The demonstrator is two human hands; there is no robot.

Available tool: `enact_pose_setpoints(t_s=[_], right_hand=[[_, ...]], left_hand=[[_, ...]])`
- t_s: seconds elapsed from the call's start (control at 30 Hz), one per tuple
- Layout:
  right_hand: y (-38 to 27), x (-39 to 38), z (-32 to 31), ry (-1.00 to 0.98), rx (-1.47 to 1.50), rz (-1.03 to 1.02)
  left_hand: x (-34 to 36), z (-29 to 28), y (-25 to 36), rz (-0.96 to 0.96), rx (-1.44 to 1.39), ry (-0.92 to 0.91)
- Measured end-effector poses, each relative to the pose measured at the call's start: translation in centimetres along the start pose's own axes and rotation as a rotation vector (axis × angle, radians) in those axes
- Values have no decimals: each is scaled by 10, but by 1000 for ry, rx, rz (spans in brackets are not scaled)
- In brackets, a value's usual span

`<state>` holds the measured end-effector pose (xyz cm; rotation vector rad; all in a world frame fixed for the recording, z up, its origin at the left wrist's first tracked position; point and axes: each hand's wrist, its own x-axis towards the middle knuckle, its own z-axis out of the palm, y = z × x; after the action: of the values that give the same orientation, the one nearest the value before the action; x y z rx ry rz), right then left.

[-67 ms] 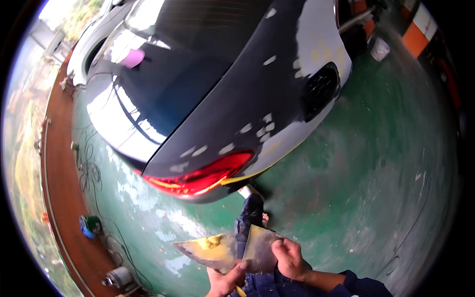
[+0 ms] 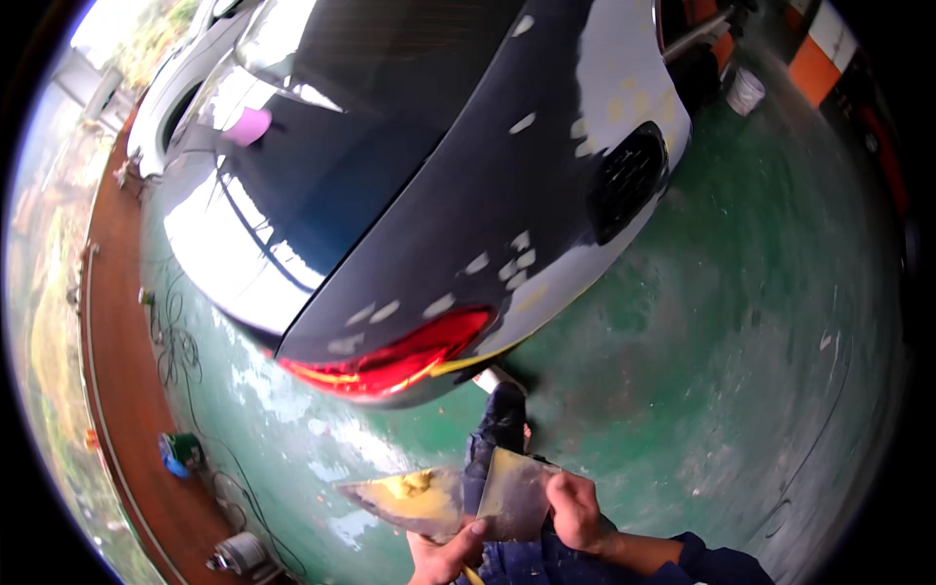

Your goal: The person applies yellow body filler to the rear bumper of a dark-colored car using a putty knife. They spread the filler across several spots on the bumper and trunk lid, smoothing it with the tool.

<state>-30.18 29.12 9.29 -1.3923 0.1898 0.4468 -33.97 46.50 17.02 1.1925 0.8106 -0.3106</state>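
Note:
At the bottom, my left hand [image 2: 447, 560] is closed on a broad triangular putty knife [image 2: 444, 512]. A lump of yellow putty [image 2: 409, 483] lies smeared across its blade. My right hand [image 2: 580, 512] grips a flat, roughly rectangular spreader [image 2: 515, 492] by its right edge, thumb on top. The spreader's lower left corner overlaps the putty knife near my left thumb; whether the two touch I cannot tell. Beyond my hands stands a car [image 2: 448, 224] with a dark, dull rear panel dotted with pale filler patches [image 2: 517, 265]. Its red tail light [image 2: 400, 351] faces me.
A pink cup-shaped thing [image 2: 248, 127] rests on the car's rear. A white bucket [image 2: 745, 93] stands at the far right on the green floor [image 2: 741, 322]. Cables [image 2: 180, 356], a green-and-blue container [image 2: 180, 454] and a metal can [image 2: 239, 553] are along the left side.
The car has shifted slightly left in view. My hands and both tools keep nearly the same pose, the spreader a touch lower.

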Motion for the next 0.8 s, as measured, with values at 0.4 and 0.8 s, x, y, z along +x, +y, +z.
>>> enact_pose_setpoints(t_s=[0.4, 0.8], right_hand=[[-30, 291, -107, 153, -775, -964], [-46, 339, -120, -286, -910, -1045]], left_hand=[[117, 90, 66, -189, 341, 87], [119, 162, 15, -37, 111, 359]])
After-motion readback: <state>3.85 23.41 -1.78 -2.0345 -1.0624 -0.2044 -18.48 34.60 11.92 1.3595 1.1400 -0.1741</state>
